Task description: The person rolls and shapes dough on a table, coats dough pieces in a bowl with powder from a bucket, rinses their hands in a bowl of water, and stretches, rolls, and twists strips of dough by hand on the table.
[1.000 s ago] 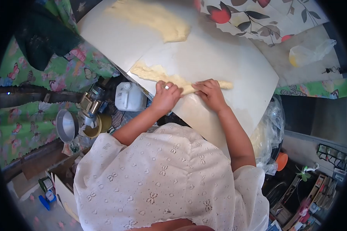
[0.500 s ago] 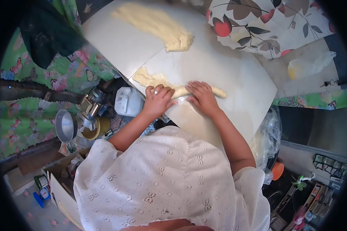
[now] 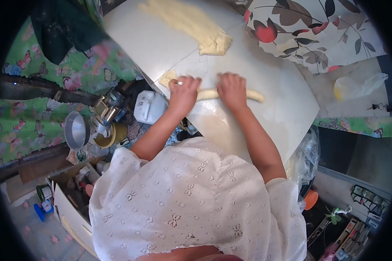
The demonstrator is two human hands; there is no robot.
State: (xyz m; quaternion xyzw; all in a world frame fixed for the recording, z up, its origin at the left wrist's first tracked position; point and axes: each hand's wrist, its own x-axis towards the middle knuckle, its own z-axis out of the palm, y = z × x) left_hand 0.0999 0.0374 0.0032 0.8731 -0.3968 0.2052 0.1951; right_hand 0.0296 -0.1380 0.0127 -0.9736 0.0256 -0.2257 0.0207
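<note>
A long pale yellow dough roll (image 3: 208,94) lies across the white table, and both my hands bear on it. My left hand (image 3: 184,93), with a ring on one finger, is closed over the roll's left part. A flat flap of dough (image 3: 167,78) sticks out beyond its fingers. My right hand (image 3: 231,91) curls over the roll further along, its slightly blurred fingers close together and bent. The roll's rounded right end shows past that hand. What lies under both palms is hidden. Farther up rests a larger stretched dough sheet (image 3: 191,26), apart from my hands.
The white table (image 3: 287,104) has its edge close to my body. A floral cloth (image 3: 313,30) covers the far right. Left of the table stand a whitish jug (image 3: 149,107), a grey pan (image 3: 77,130) and a yellowish pot (image 3: 111,135). A plastic bag (image 3: 307,150) hangs at right.
Both hands have shifted over the roll, with their fingers now reaching past its far side. Less of the flat flap shows at left. The whole view has shifted slightly.
</note>
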